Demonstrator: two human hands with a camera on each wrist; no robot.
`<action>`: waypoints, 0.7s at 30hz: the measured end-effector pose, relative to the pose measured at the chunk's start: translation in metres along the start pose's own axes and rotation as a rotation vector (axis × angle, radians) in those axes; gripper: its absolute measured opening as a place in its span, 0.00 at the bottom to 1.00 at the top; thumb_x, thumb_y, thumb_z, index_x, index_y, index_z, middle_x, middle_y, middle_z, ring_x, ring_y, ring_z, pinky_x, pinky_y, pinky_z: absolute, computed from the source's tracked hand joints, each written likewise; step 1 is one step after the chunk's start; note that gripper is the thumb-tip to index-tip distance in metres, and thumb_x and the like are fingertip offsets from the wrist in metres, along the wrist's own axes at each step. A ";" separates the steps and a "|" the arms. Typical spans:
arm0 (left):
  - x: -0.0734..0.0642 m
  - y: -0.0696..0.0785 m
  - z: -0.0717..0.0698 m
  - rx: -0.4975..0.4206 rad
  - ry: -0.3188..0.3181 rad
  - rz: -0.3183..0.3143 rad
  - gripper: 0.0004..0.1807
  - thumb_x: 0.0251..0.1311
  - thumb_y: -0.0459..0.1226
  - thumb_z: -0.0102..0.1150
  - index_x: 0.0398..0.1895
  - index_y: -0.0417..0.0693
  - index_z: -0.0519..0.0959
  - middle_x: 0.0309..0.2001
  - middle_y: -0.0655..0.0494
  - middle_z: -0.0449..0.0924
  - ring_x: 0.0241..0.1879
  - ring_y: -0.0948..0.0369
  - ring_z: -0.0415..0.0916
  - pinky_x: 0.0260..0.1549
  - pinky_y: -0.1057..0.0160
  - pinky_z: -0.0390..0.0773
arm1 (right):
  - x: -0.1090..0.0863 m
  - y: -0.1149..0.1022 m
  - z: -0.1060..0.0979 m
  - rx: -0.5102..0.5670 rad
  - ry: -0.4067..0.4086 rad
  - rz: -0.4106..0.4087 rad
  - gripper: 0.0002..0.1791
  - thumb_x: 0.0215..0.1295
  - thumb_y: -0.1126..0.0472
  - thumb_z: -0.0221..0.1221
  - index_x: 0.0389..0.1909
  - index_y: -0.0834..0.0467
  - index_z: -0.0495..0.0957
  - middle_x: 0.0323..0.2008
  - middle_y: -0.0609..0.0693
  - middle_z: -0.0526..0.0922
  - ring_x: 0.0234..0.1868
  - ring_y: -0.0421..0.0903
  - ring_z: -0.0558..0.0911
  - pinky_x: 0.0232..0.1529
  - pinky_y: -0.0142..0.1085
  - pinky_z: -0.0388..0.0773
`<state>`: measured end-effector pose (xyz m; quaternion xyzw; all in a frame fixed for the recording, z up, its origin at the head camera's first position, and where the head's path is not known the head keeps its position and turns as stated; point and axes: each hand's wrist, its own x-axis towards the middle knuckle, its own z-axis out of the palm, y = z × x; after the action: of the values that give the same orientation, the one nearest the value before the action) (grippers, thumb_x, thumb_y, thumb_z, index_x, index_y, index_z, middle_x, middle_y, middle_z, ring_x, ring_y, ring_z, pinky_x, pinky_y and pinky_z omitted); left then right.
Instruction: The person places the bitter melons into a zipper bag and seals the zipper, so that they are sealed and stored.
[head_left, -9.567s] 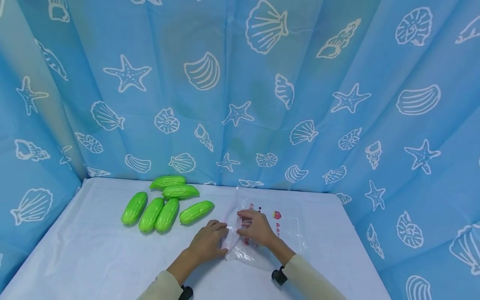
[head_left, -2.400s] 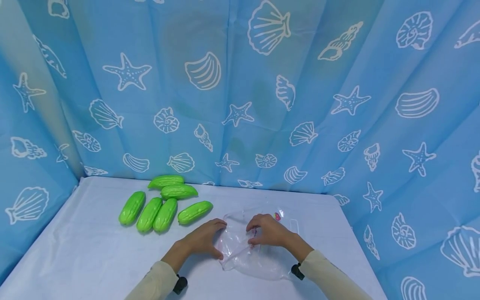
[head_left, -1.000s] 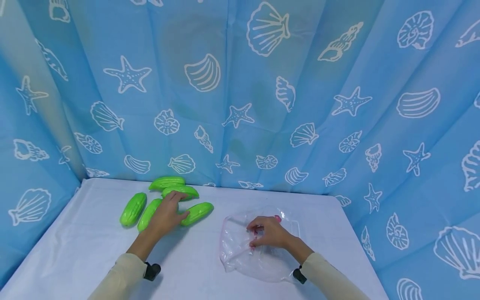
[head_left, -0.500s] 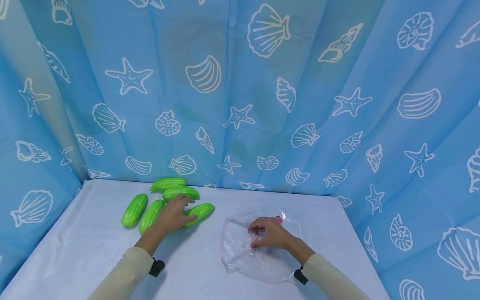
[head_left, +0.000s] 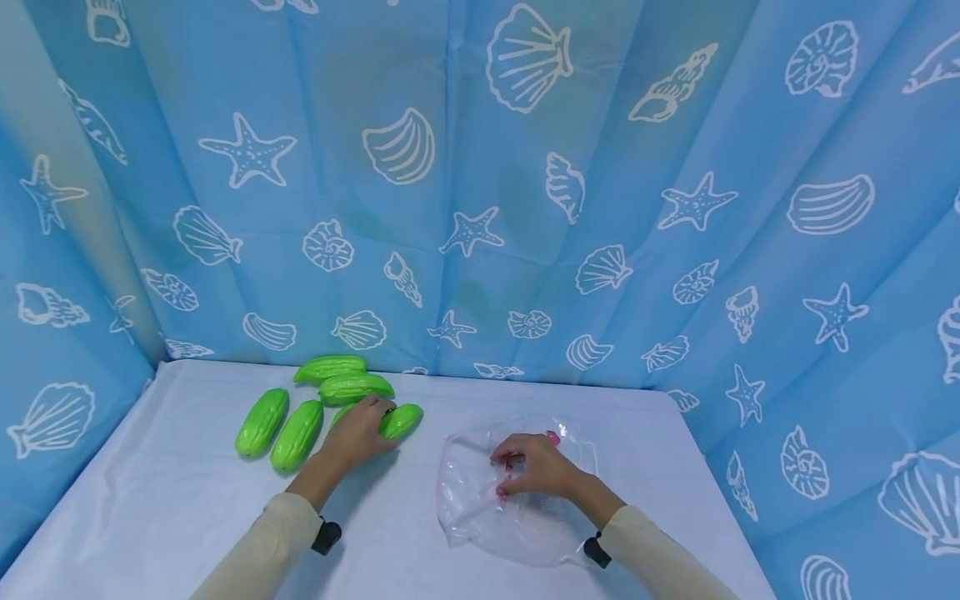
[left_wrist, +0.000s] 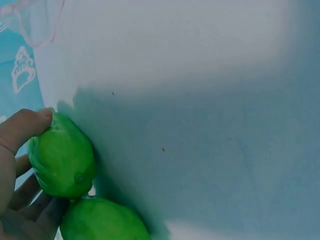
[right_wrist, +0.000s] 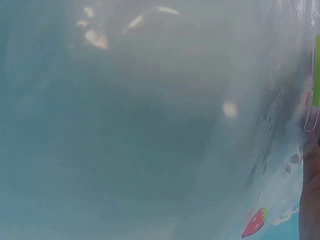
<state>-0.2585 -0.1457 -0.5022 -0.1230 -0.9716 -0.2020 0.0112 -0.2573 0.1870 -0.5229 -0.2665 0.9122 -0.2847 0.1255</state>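
Observation:
Near the back left of the white table, my left hand (head_left: 360,435) grips a green bitter melon (head_left: 402,422), the rightmost of the group. In the left wrist view, the thumb lies on one side of that bitter melon (left_wrist: 64,161) and the fingers on the other. A second bitter melon (left_wrist: 104,221) is right beside it. My right hand (head_left: 542,467) holds the top layer of a clear plastic bag (head_left: 480,521) with curled fingers; exact fingertip contact is hard to see. The bag has a pink edge and strawberry print, and fills most of the right wrist view.
Several more bitter melons lie by the left hand: one at the far left (head_left: 262,423), one next to it (head_left: 297,437), and two at the back, the nearer (head_left: 356,387) touching the farther (head_left: 330,368). A blue shell-patterned curtain (head_left: 465,275) borders the table (head_left: 187,492).
My left hand left the bag's edge, reached over the bitter melons, then shifted right and took hold of the rightmost one. The right hand stays at the bag, which was spread flatter earlier.

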 end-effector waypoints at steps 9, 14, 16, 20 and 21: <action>0.000 0.004 0.002 -0.042 0.040 -0.009 0.33 0.46 0.42 0.76 0.56 0.38 0.77 0.53 0.43 0.76 0.51 0.49 0.76 0.52 0.50 0.77 | 0.002 0.001 0.001 0.000 0.000 -0.006 0.25 0.48 0.49 0.75 0.49 0.46 0.82 0.47 0.37 0.81 0.47 0.38 0.79 0.52 0.36 0.79; -0.001 0.007 0.006 -0.112 0.080 -0.008 0.32 0.47 0.42 0.75 0.53 0.36 0.77 0.50 0.43 0.77 0.48 0.50 0.76 0.47 0.51 0.78 | 0.001 0.002 0.002 0.007 0.001 -0.023 0.24 0.48 0.48 0.75 0.48 0.47 0.82 0.45 0.38 0.81 0.45 0.39 0.79 0.51 0.36 0.79; -0.002 0.010 0.009 -0.159 0.093 -0.020 0.31 0.48 0.43 0.74 0.52 0.35 0.77 0.47 0.44 0.78 0.45 0.52 0.76 0.45 0.52 0.79 | 0.001 0.002 0.002 0.005 0.004 -0.024 0.25 0.48 0.48 0.75 0.48 0.48 0.83 0.45 0.38 0.81 0.45 0.39 0.79 0.51 0.36 0.79; -0.004 0.019 0.012 -0.267 0.073 -0.078 0.30 0.52 0.46 0.70 0.53 0.35 0.77 0.42 0.49 0.79 0.41 0.57 0.77 0.40 0.56 0.80 | 0.002 0.002 0.003 0.001 0.004 -0.009 0.24 0.48 0.48 0.75 0.48 0.46 0.83 0.45 0.37 0.81 0.45 0.38 0.78 0.51 0.35 0.79; -0.005 0.022 0.013 -0.294 0.070 -0.091 0.30 0.52 0.47 0.70 0.53 0.35 0.77 0.41 0.50 0.79 0.40 0.57 0.77 0.39 0.57 0.80 | 0.002 0.002 0.003 -0.001 0.003 -0.005 0.24 0.48 0.48 0.75 0.48 0.46 0.83 0.45 0.36 0.81 0.46 0.37 0.78 0.51 0.35 0.79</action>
<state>-0.2482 -0.1223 -0.5061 -0.0719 -0.9352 -0.3463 0.0177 -0.2586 0.1865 -0.5267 -0.2684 0.9120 -0.2848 0.1232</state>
